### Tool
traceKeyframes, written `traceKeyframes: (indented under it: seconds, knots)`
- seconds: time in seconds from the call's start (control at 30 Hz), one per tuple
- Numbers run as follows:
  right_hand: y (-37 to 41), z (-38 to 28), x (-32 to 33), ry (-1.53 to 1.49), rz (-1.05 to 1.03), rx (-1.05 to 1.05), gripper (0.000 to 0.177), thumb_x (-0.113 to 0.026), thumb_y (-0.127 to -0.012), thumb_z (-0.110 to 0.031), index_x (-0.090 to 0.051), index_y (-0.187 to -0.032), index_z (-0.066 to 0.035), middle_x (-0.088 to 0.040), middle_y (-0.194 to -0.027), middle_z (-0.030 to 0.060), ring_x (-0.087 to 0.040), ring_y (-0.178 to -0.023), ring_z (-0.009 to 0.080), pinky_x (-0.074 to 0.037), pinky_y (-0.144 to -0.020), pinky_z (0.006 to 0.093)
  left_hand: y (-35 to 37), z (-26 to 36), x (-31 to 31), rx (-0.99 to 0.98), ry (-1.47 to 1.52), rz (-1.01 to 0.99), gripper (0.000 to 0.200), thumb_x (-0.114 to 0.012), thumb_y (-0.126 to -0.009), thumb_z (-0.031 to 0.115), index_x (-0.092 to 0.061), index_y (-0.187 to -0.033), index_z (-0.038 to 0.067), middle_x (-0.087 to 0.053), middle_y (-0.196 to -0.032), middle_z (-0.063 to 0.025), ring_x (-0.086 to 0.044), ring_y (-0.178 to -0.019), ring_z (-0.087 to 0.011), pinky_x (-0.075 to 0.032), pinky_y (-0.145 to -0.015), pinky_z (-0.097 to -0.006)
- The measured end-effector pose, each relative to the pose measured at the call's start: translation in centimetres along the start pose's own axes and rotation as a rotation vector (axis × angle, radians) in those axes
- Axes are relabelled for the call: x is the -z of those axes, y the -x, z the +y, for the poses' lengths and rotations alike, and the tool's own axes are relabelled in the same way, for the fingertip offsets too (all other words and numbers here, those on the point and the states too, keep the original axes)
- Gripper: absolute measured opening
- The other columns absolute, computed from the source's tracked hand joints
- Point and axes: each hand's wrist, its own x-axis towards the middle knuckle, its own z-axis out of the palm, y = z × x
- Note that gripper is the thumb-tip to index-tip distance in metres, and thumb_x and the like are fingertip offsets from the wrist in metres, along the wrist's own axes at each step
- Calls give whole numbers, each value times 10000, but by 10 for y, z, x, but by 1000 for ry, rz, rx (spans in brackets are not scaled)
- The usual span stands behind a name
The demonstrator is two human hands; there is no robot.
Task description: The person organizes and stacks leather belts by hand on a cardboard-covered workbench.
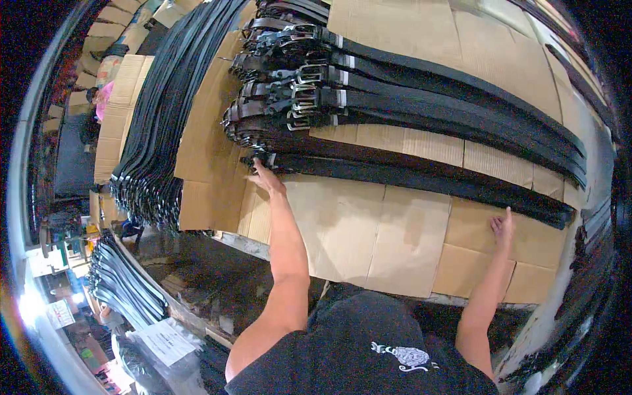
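Note:
Black belts with metal buckles lie in stacked rows across cardboard sheets. The nearest row of black belts (395, 174) runs between my two hands. My left hand (266, 178) is at its buckle end, fingers spread against the end and thumb apart. At the other end my right hand (503, 229) has its index finger stretched up to the belts' lower edge and the other fingers loosely bent, holding nothing. Farther back, more black belts (447, 99) lie with their silver buckles (306, 99) at the left.
Another thick stack of black belts (161, 112) hangs over cardboard (207, 151) at the left. Lower left, more belts (125, 276) lie near a plastic-wrapped bundle with a paper label (168, 342). Bare cardboard (368, 230) covers the near side of the work surface.

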Motion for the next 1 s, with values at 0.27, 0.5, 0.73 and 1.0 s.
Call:
traceKeyframes:
  seconds: [0.27,0.5,0.73,1.0]
  knots:
    - [51,-23,-73,51,-127,31,558,-660,-776,-452,-471,-1054,-7,-523,-944,141,-550,-797,248,-479,-664,354,-101,-65,19,-89,234,-300,771,-514,-872,319,-61,-1394,-23,-266,-1386,-205,-411,-1170,-301,-337,-993,-387]
    - [109,62,20,113,-270,171,455,-581,-855,-393,-458,-1109,-37,-544,-954,109,-584,-796,241,-495,-692,355,56,3,28,-346,-170,-85,534,-483,-891,297,-339,-1253,-68,-415,-1226,-187,-435,-1086,-275,-335,-955,-387]
    - [309,178,52,-89,-74,264,179,-517,-903,-158,-529,-1012,-17,-604,-834,95,-627,-746,205,-525,-665,320,295,-54,40,-45,-100,-1210,285,-533,-867,86,-472,-1130,-6,-515,-1018,-79,-473,-983,-155,-361,-880,-270]
    - [496,226,132,-118,348,528,357,-572,-878,-155,-475,-1166,33,-628,-812,113,-623,-688,145,-527,-640,290,514,-20,117,289,-138,-2404,277,-502,-878,95,-470,-1132,-10,-537,-975,-75,-501,-920,-157,-403,-860,-295]
